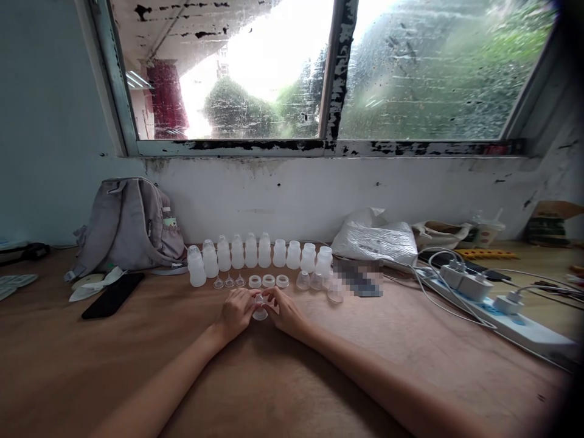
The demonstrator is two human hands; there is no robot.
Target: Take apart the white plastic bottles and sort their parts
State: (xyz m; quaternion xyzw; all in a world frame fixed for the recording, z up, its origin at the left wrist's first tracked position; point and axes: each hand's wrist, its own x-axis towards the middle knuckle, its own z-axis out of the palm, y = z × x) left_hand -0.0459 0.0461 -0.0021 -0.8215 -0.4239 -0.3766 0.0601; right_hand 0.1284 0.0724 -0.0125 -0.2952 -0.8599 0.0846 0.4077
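From the head camera, a row of bottles (250, 250) stands upright on a brown, wood-toned tabletop (219, 389); they are frosted, milky white and rounded at the shoulders, the taller ones at the left end of the row and near its middle. Just in front of the row sit three clear, cone-shaped teats (229, 281), three smooth white rings (269, 284) and, in front of its right end, domed see-through caps (316, 281).

Left of the row, a soft grey fabric backpack (128, 225) leans near the wall (250, 198), with a flat black phone (113, 296) in front of it. Right of the row lie a crinkled, silvery plastic bag (376, 240) and, farther off, a long white power strip (524, 325) with cables.

Nearer than the row, in front of its middle, is a small clear piece (260, 314): glossy, colourless, narrow on top and flaring below. It appears to be another teat, though fingers partly cover it. The left hand (238, 313) and right hand (285, 311) grasp it together, pinching it from either side with bent fingers.
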